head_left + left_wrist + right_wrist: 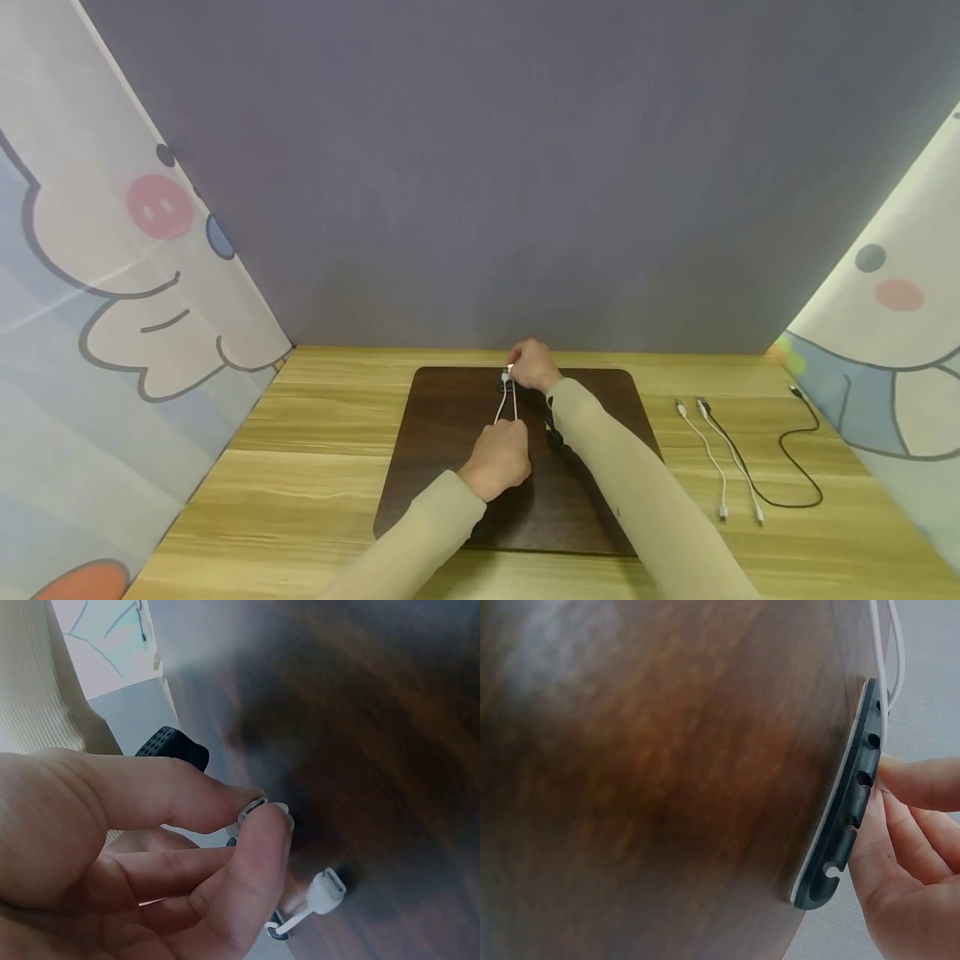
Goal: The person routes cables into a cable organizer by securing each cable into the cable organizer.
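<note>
In the head view, my left hand (pixel 498 457) is over the middle of the dark brown board (pixel 450 467). Its thumb and index finger pinch the small metal-tipped connector (pixel 256 808) of a white cable. Farther back, my right hand (pixel 533 365) pinches a white cable at the board's far edge. There a black slotted cable holder (pixel 844 832) is fixed on the board, and white cable (pixel 880 667) runs along one end of it. Another white cable's connector (pixel 327 891) hangs free near the left fingertips. The right fingertips partly hide the cable they hold.
On the wooden table (pixel 300 467), right of the board, lie white cables (pixel 708 450) and a black cable (pixel 783 442). A grey panel (pixel 480 183) rises behind the table. Cartoon-printed sheets (pixel 112 208) stand at both sides.
</note>
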`<state>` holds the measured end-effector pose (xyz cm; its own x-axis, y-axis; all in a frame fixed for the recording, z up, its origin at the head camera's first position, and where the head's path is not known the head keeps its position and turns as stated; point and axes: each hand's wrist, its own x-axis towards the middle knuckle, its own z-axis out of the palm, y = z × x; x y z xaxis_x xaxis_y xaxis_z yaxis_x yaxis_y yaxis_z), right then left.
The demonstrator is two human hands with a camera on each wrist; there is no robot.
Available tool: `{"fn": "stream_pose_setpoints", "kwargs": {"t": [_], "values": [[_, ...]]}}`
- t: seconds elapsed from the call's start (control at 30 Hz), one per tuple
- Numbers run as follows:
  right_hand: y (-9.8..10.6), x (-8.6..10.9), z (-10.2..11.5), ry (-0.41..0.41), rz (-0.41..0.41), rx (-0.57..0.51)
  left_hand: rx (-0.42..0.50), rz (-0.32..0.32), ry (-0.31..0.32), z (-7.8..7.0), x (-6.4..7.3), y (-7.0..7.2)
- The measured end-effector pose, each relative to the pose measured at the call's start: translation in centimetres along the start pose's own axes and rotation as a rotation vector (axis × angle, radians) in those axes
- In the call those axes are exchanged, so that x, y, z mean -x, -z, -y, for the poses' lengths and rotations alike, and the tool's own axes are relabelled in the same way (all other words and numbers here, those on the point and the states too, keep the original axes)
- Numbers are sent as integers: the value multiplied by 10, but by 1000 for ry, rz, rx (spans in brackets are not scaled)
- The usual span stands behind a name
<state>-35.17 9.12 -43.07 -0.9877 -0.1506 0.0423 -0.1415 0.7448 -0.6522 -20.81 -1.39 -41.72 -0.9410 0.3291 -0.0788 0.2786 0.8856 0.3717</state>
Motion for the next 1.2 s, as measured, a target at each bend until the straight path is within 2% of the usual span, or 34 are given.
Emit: {"fn": "stream_pose_setpoints", "kwargs": {"t": [0.27,0.53,0.67,0.97,1.2], "values": [[1,-3,0,15,3,37,-17,-10,35,-1,1,-1],[1,-3,-1,9,6,31,-131,10,36,-6,-1,-1],[2,-4,-2,22,12,29,-150,4,37,-6,-2,-2],[7,-1,-5,6,97,3,-35,4,30,-2,2,-2],[9,3,-2,38,108,65,19,1,56,-1,8,1]]}}
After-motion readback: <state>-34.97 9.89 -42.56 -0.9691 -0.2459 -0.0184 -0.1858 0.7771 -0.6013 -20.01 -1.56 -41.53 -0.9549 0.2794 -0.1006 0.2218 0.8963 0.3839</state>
